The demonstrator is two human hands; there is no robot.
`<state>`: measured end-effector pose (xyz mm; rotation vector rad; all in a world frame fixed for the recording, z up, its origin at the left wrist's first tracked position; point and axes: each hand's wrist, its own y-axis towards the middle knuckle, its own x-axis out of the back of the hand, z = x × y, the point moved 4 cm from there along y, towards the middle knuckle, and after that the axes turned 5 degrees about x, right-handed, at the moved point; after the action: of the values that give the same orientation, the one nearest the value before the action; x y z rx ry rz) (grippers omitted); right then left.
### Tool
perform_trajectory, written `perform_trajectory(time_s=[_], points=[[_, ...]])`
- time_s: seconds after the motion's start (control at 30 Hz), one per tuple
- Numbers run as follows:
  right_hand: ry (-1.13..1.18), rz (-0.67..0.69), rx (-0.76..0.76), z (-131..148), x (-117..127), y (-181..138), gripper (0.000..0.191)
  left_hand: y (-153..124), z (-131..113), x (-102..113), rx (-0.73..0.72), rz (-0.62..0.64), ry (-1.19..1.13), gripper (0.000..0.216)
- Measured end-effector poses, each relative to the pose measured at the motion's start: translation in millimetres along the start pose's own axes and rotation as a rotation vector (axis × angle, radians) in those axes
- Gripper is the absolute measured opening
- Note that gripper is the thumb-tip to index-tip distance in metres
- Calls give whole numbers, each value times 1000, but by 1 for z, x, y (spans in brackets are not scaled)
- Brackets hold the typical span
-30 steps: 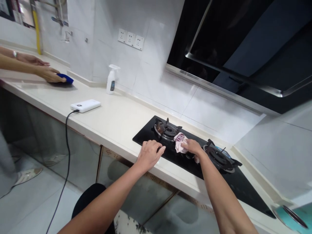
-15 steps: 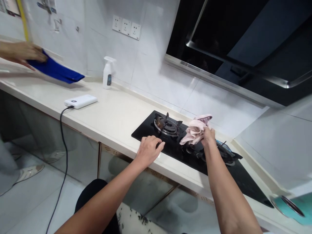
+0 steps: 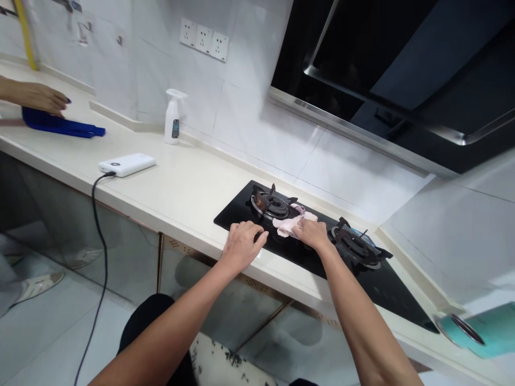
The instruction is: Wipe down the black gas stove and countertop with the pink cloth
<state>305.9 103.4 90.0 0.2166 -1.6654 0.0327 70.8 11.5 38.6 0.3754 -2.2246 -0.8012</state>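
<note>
My right hand (image 3: 313, 234) presses a crumpled pale pink cloth (image 3: 284, 226) against the black glass gas cooktop (image 3: 386, 287), between its two burners. Fingers are closed over the cloth, and part of it is hidden beneath them. The left burner (image 3: 274, 205) is just beyond the cloth; the right burner (image 3: 356, 245) lies to the right of my wrist. At the cooktop's front edge rests my left hand (image 3: 242, 244), holding nothing, its thumb apart from the loosely bent fingers.
A white spray bottle (image 3: 172, 119) stands by the wall. A white power bank (image 3: 127, 164) with a black cable (image 3: 105, 236) lies on the counter (image 3: 181, 185). At far left, another person's hand (image 3: 38, 99) is over a blue cloth (image 3: 64, 127). The range hood (image 3: 362, 69) overhangs; a teal container (image 3: 488, 329) is at right.
My right hand has brought the pink cloth down and left onto the cooktop. My left hand stays in place. The other person's blue cloth has lowered to the counter.
</note>
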Motion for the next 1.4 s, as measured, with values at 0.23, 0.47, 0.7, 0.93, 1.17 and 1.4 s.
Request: perform_trajectory(time_s=[0.23,0.47,0.7,0.93,1.17,1.4], points=[[-51,-138,200,41,-4,-30,33,0,2,1,4,-17,7,22],[-25,-305,225,58,-13,-66,26,2,5,2,-7,-1,21,26],[88,-470,161,82,-20,-89,29,2,2,3,3,37,28,29],[609,-545,276,111,-25,-99,45,7,15,2,33,-2,24,39],[786,-812,45,14,-53,-139,40,11,-18,-11,-54,150,128,62],[665,-784,-21,-31,-82,-162,38,62,-62,-53,21,589,270,78]])
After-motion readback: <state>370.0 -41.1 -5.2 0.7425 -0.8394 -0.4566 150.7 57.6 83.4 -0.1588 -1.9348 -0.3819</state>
